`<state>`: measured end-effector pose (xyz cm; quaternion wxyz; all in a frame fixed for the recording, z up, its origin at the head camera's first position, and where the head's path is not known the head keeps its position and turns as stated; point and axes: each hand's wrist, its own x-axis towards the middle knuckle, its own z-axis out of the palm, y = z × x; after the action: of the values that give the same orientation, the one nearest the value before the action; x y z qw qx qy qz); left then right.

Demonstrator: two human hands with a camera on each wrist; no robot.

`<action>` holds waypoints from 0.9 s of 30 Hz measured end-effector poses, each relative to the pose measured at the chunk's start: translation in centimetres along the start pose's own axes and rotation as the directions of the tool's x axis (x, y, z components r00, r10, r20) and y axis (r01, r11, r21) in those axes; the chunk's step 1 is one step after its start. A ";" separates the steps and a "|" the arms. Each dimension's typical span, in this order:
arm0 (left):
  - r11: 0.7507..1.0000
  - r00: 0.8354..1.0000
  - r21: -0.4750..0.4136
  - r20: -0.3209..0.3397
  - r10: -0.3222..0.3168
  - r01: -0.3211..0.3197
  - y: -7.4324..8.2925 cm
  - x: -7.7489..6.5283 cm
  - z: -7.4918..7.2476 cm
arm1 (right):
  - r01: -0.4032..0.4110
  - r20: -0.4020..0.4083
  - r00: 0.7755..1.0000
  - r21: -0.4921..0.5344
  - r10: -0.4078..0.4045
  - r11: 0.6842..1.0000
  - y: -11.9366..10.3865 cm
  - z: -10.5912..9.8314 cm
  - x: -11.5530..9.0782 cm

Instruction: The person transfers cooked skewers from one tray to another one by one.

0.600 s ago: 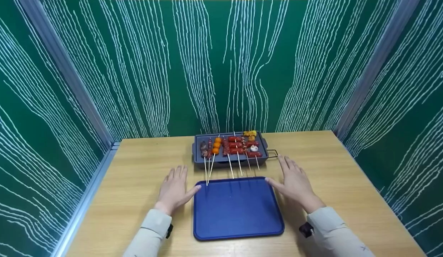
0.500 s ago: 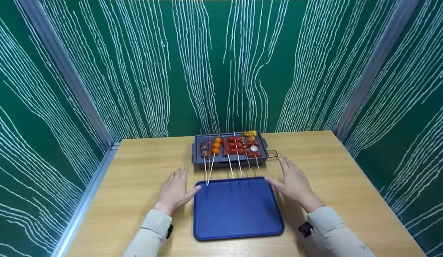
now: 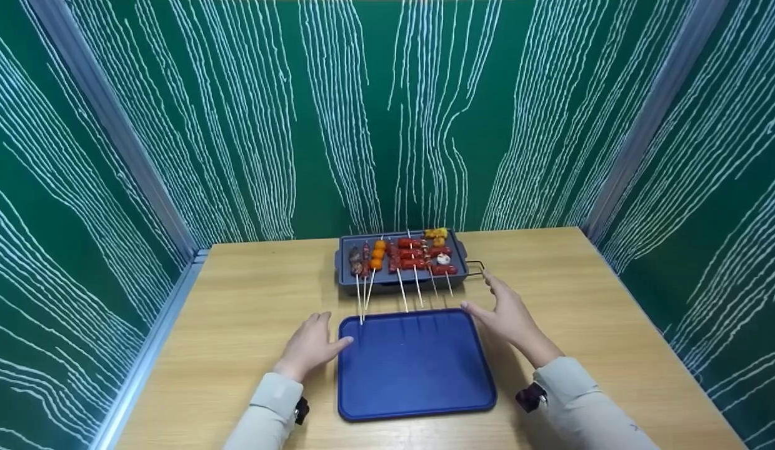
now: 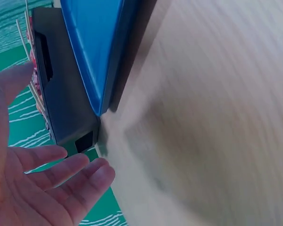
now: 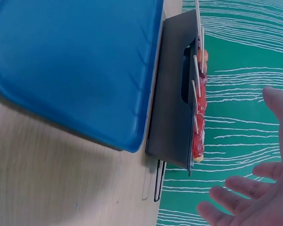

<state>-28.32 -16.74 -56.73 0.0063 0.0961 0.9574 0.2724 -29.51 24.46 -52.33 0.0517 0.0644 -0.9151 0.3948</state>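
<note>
A dark grey grill [image 3: 400,284] stands at the back of the table, loaded with skewers: orange balls [image 3: 377,255], red sausage pieces [image 3: 412,254], dark meat [image 3: 355,261] and others. Their sticks jut out over its front edge. In front of it lies a blue tray [image 3: 417,365] with nothing on it. My left hand [image 3: 309,347] hovers at the tray's left side, fingers relaxed and thumb over the rim. My right hand [image 3: 509,315] is at the tray's right back corner, fingertips near the grill's wire handle [image 3: 475,268]. Neither hand holds anything.
The wooden table [image 3: 250,294] reaches to green walls [image 3: 387,112] with white wavy lines at the back and both sides. Several stick ends hang over the tray's back edge. A metal post [image 3: 644,119] stands at the back right corner.
My left hand has drawn back a little toward me, its fingers bending more. The right hand has turned slightly, its fingers closer together. Grill, skewers and tray stay in place.
</note>
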 end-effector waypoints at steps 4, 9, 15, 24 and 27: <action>0.997 1.000 -0.075 0.010 -0.023 0.023 0.2 -0.1 0.4 | -0.009 -0.021 1.000 0.083 0.011 0.997 -0.1 0.2 0.3; 0.988 0.998 -0.142 0.033 -0.062 0.066 0.4 -0.1 1.0 | -0.046 -0.020 0.999 0.153 0.050 0.987 -0.1 0.5 0.8; 0.978 0.995 -0.188 0.056 -0.080 0.089 0.5 -0.2 1.3 | -0.104 0.007 0.994 0.210 0.105 0.972 -0.2 0.4 1.3; 0.980 0.998 -0.188 0.018 -0.068 0.070 -2.4 1.1 4.0 | -0.140 -0.008 0.989 0.302 0.150 0.943 0.0 0.5 2.5; 0.968 0.996 -0.235 0.035 -0.080 0.086 -1.6 0.6 3.5 | -0.159 -0.004 0.985 0.335 0.170 0.929 0.2 0.6 3.1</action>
<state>-29.02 -16.16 -60.50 0.0409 0.0578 0.9212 0.3825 -32.58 23.92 -52.39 0.0218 -0.0111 -0.8363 0.5477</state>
